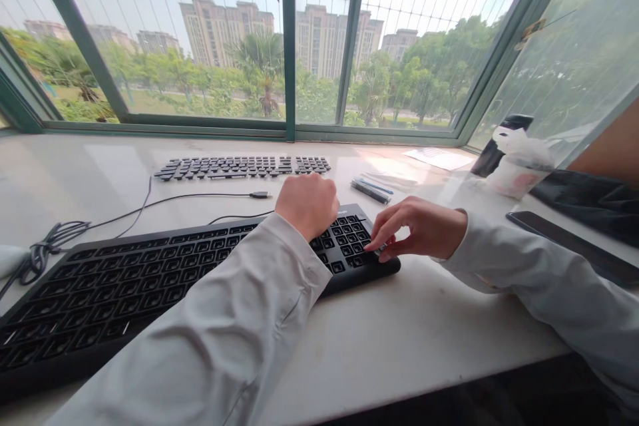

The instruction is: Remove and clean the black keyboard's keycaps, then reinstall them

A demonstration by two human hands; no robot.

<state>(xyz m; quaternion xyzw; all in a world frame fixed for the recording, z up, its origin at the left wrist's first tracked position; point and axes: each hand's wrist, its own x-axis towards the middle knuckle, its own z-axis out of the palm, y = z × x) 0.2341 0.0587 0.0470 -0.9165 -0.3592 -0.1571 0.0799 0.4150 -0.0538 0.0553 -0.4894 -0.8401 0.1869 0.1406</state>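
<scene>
A black keyboard (pixel 164 273) lies in front of me with its keycaps off, so the bare square key sockets show. My left hand (pixel 307 206) is closed in a fist above the keyboard's right part; its fingers face away and whatever they hold is hidden. At the lower right corner of the number pad, my right hand (pixel 412 226) pinches a small dark keycap (pixel 381 249) between thumb and fingertips, low against the sockets. Behind the keyboard, loose black keycaps (pixel 239 166) are laid out in rows on the white tabletop (pixel 389 339).
A coiled cable (pixel 47 246) with a USB plug (pixel 260 195) runs behind the keyboard. Pens (pixel 369 191) lie beyond my right hand. Farther right are a paper sheet (pixel 439 158), a plastic cup (pixel 522 170), a black phone (pixel 574 246) and dark cloth (pixel 589 206). Windows border the back.
</scene>
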